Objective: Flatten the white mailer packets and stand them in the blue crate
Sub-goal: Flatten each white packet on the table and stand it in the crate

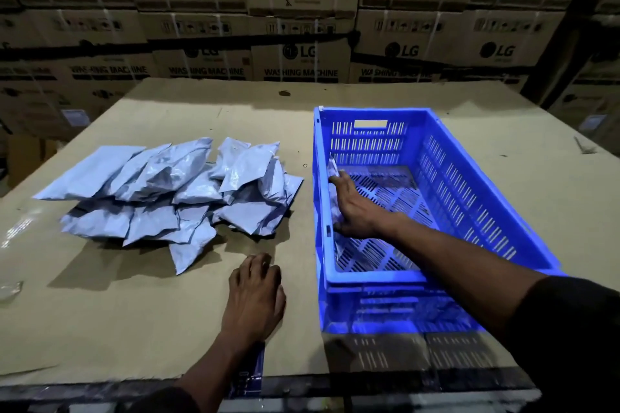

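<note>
We are pressing one packet (332,174) upright against the left inner wall of the crate (446,174) with our right hand (355,208), fingers extended flat; its long axis is running along that wall, away from us. The crate is slotted blue plastic. Our left hand (255,295) is resting open on the cardboard-covered tabletop (134,312). Crinkled, glossy packets are lying heaped in a pile (174,191) left of the crate.

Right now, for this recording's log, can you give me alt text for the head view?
The right hand presses a white mailer packet upright against the left wall of a blue crate, while the left hand rests flat on the cardboard-covered table. A pile of white mailer packets lies left of the crate.
</note>
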`<state>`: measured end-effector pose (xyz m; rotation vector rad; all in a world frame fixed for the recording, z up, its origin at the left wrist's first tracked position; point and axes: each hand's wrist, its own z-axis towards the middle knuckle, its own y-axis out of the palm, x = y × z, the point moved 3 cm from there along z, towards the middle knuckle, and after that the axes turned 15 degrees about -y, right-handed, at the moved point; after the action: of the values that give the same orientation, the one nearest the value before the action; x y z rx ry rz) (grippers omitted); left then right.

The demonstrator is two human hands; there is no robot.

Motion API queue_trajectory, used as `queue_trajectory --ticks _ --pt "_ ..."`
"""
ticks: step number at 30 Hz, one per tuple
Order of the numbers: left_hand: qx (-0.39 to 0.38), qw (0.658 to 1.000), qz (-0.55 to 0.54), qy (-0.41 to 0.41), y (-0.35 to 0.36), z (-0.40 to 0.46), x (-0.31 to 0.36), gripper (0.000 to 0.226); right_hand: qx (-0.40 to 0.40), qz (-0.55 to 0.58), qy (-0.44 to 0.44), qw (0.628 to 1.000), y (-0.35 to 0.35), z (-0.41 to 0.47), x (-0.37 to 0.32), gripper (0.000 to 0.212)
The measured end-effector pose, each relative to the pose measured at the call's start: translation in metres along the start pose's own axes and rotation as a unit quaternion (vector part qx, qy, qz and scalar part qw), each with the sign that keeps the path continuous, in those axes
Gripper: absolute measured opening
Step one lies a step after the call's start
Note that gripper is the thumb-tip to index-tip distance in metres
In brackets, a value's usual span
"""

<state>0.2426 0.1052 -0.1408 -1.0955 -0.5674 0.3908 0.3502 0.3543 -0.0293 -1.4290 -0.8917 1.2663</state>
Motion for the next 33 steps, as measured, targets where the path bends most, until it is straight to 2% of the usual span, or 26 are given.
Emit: queue_trajectory --ticks 2,5,12,15,19,22,24,26,28,30,33 --pt "-0.004 1.0 0.001 0.001 0.0 0.001 0.0 0.021 0.006 0.043 0.012 0.999 0.001 -0.001 0.002 0.127" --pt "-0.011 1.0 0.003 0.0 0.0 0.001 -0.001 0.02 0.018 0.068 0.025 0.997 0.0 0.0 0.0 0.144" --pt "-0.031 0.999 0.004 -0.005 -0.002 0.003 -0.002 0.019 -0.011 0.206 0.011 0.979 -0.002 0.003 -0.019 0.128" --pt "-0.032 0.999 0.001 -0.003 -0.002 0.003 -0.001 0.019 -0.04 0.278 0.048 0.958 0.007 0.005 -0.011 0.134" --pt "-0.038 0.999 0.002 -0.002 -0.002 0.003 -0.001 0.019 -0.064 0.375 0.09 0.92 0.011 0.001 -0.006 0.128" --pt "-0.038 0.999 0.0 -0.004 -0.004 0.003 -0.001 0.018 -0.052 0.396 0.119 0.909 0.0 -0.007 -0.01 0.112" --pt "-0.039 0.999 -0.001 -0.003 -0.005 0.003 -0.001 0.018 -0.005 0.303 0.122 0.945 -0.019 -0.012 -0.016 0.093" --pt "-0.037 0.999 -0.005 0.001 -0.005 0.003 -0.003 0.019 0.083 0.162 0.119 0.976 -0.041 -0.017 -0.025 0.062" --pt "-0.035 0.999 -0.019 0.004 -0.005 0.003 -0.004 0.022 0.203 0.08 0.111 0.969 -0.06 -0.021 -0.035 0.032" --pt "-0.035 0.999 -0.034 0.003 -0.006 0.003 -0.006 0.03 0.293 0.035 0.09 0.951 -0.072 -0.022 -0.047 0.01" --pt "-0.036 0.999 -0.027 0.002 -0.01 0.002 -0.017 0.036 0.339 -0.021 0.039 0.94 -0.082 -0.016 -0.072 0.007"
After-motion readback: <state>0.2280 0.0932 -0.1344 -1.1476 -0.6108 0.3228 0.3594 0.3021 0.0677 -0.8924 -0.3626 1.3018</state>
